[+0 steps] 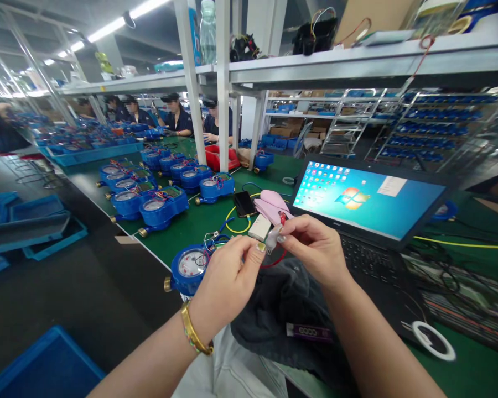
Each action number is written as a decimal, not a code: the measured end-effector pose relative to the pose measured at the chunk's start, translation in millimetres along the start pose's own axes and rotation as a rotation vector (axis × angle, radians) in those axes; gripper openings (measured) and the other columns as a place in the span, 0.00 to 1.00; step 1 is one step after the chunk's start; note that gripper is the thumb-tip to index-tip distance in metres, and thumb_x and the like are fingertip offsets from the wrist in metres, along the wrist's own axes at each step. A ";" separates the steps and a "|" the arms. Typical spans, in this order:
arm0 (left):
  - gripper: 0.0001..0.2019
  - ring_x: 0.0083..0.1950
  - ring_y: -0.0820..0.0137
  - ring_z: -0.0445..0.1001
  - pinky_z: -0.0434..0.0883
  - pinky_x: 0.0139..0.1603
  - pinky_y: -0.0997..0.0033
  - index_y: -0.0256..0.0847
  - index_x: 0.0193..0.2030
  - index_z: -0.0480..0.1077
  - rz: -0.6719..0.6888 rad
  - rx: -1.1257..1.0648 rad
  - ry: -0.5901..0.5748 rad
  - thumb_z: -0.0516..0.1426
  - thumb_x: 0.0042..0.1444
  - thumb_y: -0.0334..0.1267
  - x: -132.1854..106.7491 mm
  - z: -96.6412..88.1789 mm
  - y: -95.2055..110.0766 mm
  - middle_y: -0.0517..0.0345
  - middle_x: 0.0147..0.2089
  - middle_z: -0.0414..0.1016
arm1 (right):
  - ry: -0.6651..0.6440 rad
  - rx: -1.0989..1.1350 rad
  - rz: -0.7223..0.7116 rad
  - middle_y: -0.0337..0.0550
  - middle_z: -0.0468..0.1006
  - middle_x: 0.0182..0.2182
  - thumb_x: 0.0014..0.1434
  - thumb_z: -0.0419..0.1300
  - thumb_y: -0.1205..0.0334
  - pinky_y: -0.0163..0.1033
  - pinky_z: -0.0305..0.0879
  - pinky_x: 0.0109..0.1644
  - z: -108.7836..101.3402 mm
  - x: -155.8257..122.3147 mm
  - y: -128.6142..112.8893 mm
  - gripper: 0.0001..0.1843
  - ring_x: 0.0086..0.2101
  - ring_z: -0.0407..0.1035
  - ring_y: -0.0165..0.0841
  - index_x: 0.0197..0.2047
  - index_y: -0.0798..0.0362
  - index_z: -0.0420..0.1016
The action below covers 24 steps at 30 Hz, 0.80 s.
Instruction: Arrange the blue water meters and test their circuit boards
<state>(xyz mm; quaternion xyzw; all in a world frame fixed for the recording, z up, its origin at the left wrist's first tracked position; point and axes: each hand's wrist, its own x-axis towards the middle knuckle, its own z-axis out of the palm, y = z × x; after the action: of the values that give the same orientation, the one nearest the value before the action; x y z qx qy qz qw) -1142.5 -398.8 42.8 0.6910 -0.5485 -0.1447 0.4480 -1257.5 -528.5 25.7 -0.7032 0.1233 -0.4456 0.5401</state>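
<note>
My right hand (317, 249) pinches a small whitish, partly see-through connector (273, 239) with thin metal prongs at its lower end. A red piece (282, 218) shows just above it, and a red wire (277, 262) loops below. Close beside the prongs, my left hand (232, 271) has thumb and forefinger pressed together; what lies between them is too small to make out. Left of that hand sits a blue water meter (186, 266) with a round dial and brass fitting, partly hidden by the hand. Thin wires rise from its top.
An open laptop (365, 196) stands on the right. Behind my hands lie a phone (244, 204), a white box (259, 227) and pink cloth (269, 204). Several blue meters (164, 209) line the green bench. Dark fabric (282, 315) lies below; a blue tray (45, 367) is lower left. Co-workers sit farther back.
</note>
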 end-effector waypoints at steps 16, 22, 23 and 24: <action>0.27 0.60 0.55 0.60 0.60 0.60 0.51 0.39 0.57 0.61 0.212 0.571 0.099 0.60 0.52 0.46 -25.8 -41.8 -44.8 0.45 0.57 0.64 | 0.121 0.414 0.558 0.39 0.73 0.29 0.34 0.67 0.68 0.32 0.60 0.29 12.1 4.4 6.3 0.19 0.29 0.66 0.27 0.34 0.55 0.75; 0.33 0.64 0.53 0.56 0.60 0.62 0.47 0.39 0.61 0.59 0.178 0.563 0.027 0.61 0.51 0.50 -26.4 -40.8 -58.8 0.43 0.61 0.60 | -0.027 0.404 0.493 0.37 0.72 0.27 0.39 0.71 0.62 0.30 0.58 0.28 16.0 -3.2 9.5 0.14 0.27 0.64 0.25 0.33 0.53 0.77; 0.32 0.64 0.53 0.57 0.61 0.62 0.47 0.39 0.60 0.59 0.193 0.554 0.044 0.61 0.51 0.49 -26.7 -39.0 -56.9 0.44 0.61 0.61 | -0.049 0.405 0.496 0.38 0.72 0.27 0.40 0.72 0.61 0.30 0.58 0.28 14.8 -3.0 9.5 0.15 0.26 0.64 0.25 0.33 0.53 0.77; 0.30 0.63 0.55 0.58 0.62 0.61 0.49 0.39 0.59 0.60 0.215 0.540 0.070 0.60 0.52 0.48 -26.8 -37.0 -54.2 0.45 0.60 0.62 | -0.067 0.409 0.502 0.38 0.73 0.27 0.40 0.72 0.60 0.30 0.58 0.28 13.6 -2.5 9.0 0.17 0.26 0.64 0.25 0.34 0.53 0.77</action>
<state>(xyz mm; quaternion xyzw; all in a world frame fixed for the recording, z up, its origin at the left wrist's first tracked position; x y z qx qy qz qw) -1092.4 -358.2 13.5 0.7276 -0.6216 0.0787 0.2793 -1245.9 -521.5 16.3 -0.5419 0.1828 -0.2907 0.7671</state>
